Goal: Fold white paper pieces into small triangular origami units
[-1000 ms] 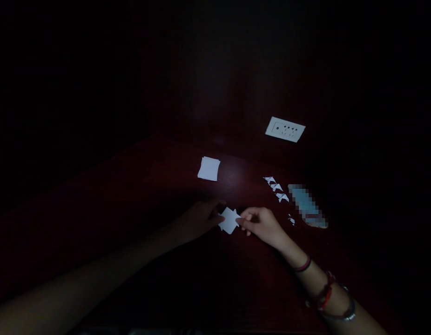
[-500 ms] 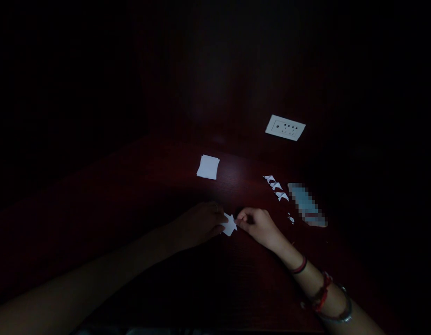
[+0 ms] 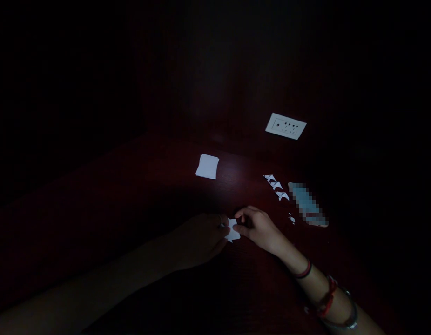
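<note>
A small folded white paper (image 3: 233, 231) with pointed corners is between my hands, low over the dark table. My left hand (image 3: 213, 235), in shadow, pinches its left side with thumb and fingers. From the right, my right hand (image 3: 260, 229) holds it with the thumb on the paper's right part; its index finger is curved near the upper edge. Part of the paper is hidden by the fingers. Bracelets circle the right wrist and forearm.
A stack of white square paper (image 3: 207, 167) lies beyond my hands. To the right are several small folded paper pieces (image 3: 276, 185), tiny white scraps (image 3: 291, 218) and a pixelated, phone-shaped object (image 3: 308, 204). A white power socket (image 3: 286, 126) is on the wall behind.
The folded paper has turned and moved slightly nearer to me. My left hand has shifted down with it, and my right thumb has moved onto the paper from its pointed tip.
</note>
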`<move>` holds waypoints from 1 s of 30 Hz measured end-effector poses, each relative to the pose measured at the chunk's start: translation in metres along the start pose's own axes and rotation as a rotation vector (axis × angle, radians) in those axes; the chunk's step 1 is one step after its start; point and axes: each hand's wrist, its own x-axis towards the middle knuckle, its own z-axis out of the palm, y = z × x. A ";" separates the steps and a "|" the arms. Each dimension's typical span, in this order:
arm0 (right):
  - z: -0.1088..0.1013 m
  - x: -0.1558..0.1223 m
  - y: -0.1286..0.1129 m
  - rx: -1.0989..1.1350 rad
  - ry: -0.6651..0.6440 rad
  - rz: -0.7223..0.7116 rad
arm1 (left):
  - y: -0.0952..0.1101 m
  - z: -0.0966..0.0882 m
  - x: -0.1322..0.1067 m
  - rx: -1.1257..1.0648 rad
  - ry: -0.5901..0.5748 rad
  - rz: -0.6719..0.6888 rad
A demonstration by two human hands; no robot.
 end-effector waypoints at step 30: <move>0.001 -0.002 -0.011 0.093 0.119 -0.042 | -0.007 0.007 -0.002 -0.097 0.052 0.014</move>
